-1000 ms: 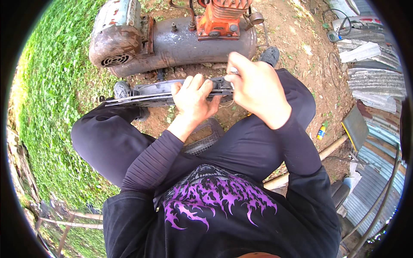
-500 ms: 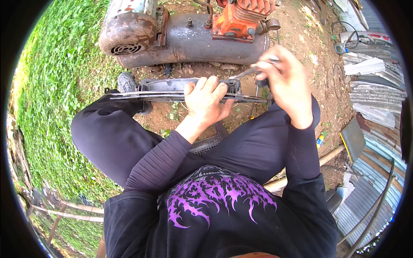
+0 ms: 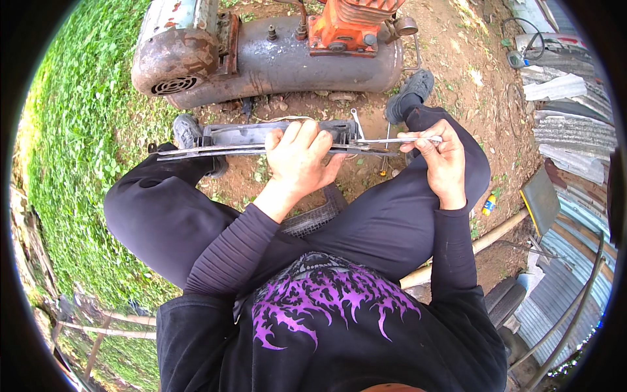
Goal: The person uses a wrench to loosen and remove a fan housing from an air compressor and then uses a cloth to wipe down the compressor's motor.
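My left hand [image 3: 299, 160] grips a long, dark grey assembly [image 3: 232, 134] with thin rails along its near side, lying crosswise above my legs. My right hand [image 3: 444, 163] pinches a slim silver wrench [image 3: 408, 140] held horizontally, its far end at the assembly's right end; whether it is seated on a fastener I cannot tell. Just beyond that end lies a second silver wrench [image 3: 356, 121]. A thin rod tool with a yellow end [image 3: 383, 172] is below it, between my legs.
A rusty compressor [image 3: 287, 65] with an orange pump head lies beyond my feet. Grass [image 3: 78, 163] covers the left. To the right are corrugated sheets [image 3: 562, 127], a yellow bottle [image 3: 488, 204], a flat board [image 3: 539, 199] with a wooden pole [image 3: 486, 242] and bent tubing.
My right hand rose to the upper right with the tilted wrench, then came down and now holds it level. My left hand stays on the assembly, shifting only slightly.
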A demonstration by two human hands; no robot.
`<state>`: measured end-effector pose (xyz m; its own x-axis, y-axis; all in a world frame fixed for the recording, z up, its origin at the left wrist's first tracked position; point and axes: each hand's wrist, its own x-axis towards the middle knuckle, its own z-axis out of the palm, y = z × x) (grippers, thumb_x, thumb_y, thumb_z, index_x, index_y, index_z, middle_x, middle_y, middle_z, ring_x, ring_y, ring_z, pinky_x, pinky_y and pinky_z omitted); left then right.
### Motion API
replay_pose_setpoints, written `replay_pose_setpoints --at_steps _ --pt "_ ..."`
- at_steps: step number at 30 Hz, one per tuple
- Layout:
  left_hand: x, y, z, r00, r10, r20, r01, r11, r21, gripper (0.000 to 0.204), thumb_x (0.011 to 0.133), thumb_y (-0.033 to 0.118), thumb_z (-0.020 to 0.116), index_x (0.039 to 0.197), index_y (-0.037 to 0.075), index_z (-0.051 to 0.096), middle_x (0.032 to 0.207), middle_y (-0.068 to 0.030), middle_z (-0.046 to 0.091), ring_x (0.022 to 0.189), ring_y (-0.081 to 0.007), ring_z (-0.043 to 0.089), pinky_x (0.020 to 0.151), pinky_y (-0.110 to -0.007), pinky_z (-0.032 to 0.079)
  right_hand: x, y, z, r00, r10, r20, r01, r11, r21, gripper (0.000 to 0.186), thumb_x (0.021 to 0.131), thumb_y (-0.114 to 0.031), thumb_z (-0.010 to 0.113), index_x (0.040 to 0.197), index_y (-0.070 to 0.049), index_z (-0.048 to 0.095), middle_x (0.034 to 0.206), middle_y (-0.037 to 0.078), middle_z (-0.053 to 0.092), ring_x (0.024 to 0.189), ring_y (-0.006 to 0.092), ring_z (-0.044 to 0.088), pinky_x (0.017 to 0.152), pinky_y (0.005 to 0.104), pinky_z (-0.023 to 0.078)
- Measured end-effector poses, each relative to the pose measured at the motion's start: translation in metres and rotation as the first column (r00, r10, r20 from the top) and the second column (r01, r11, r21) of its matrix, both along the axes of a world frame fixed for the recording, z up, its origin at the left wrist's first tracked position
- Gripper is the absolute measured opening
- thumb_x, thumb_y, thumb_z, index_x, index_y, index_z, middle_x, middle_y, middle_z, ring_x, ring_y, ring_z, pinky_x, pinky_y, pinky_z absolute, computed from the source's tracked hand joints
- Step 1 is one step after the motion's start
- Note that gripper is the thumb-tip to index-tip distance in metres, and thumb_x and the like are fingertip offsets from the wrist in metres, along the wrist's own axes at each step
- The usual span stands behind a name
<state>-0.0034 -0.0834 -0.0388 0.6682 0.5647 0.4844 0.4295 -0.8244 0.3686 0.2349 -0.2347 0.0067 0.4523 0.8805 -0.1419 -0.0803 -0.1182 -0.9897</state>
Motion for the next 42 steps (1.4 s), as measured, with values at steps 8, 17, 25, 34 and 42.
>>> replay_pose_setpoints --at_steps 8,17,25,34,42 --pt "0.002 -0.002 0.005 1.000 0.028 -0.008 -0.028 0.999 -0.022 0.041 0.057 0.034 0.087 0.088 0.020 0.064 0.088 0.0015 0.054 0.084 -0.0206 0.059 0.076 -0.042 0.034 0.001 0.007 0.007 0.994 0.103 0.024 -0.102 0.994 -0.036 0.013 0.103 0.004 0.059 0.097 -0.005 0.051 0.106 0.022 0.077 0.081 0.0168 0.075 0.077 0.0296 0.060" --pt "0.006 0.000 0.003 0.999 0.040 -0.016 -0.040 0.999 -0.002 0.043 0.053 0.036 0.088 0.078 0.020 0.057 0.086 0.0011 0.054 0.080 -0.0207 0.057 0.078 -0.040 0.032 -0.008 0.031 0.036 0.889 0.243 0.389 -0.195 0.968 -0.160 0.010 0.099 0.002 0.063 0.095 -0.002 0.054 0.090 0.014 0.077 0.068 0.0157 0.073 0.061 0.0304 0.056" --pt "0.001 -0.004 -0.025 0.998 0.059 -0.017 -0.059 0.998 -0.009 0.041 0.064 0.039 0.083 0.096 0.018 0.068 0.103 -0.0012 0.065 0.092 -0.0215 0.064 0.076 -0.043 0.038 -0.099 0.093 0.059 0.112 0.439 0.891 -0.395 0.843 -0.366 0.012 0.093 -0.018 0.061 0.104 -0.014 0.059 0.075 0.012 0.070 0.073 0.0353 0.072 0.064 0.0499 0.055" --pt "0.006 0.000 -0.005 0.999 0.033 0.030 -0.032 0.999 -0.037 0.044 0.057 0.040 0.087 0.085 0.018 0.061 0.096 -0.0006 0.062 0.088 -0.0220 0.062 0.077 -0.041 0.034 -0.017 0.054 0.063 0.952 0.081 0.294 -0.030 0.985 -0.172 0.006 0.106 0.004 0.053 0.106 -0.001 0.053 0.110 0.018 0.074 0.099 0.0209 0.076 0.088 0.0310 0.058" --pt "0.007 -0.004 -0.004 0.998 0.047 0.031 -0.046 0.999 -0.019 0.042 0.054 0.038 0.088 0.081 0.020 0.061 0.096 0.0004 0.063 0.090 -0.0209 0.063 0.080 -0.039 0.034 0.000 0.005 -0.010 0.997 0.039 0.061 -0.039 0.999 -0.012 0.008 0.107 0.003 0.055 0.107 -0.004 0.051 0.111 0.019 0.075 0.105 0.0204 0.072 0.098 0.0361 0.054"
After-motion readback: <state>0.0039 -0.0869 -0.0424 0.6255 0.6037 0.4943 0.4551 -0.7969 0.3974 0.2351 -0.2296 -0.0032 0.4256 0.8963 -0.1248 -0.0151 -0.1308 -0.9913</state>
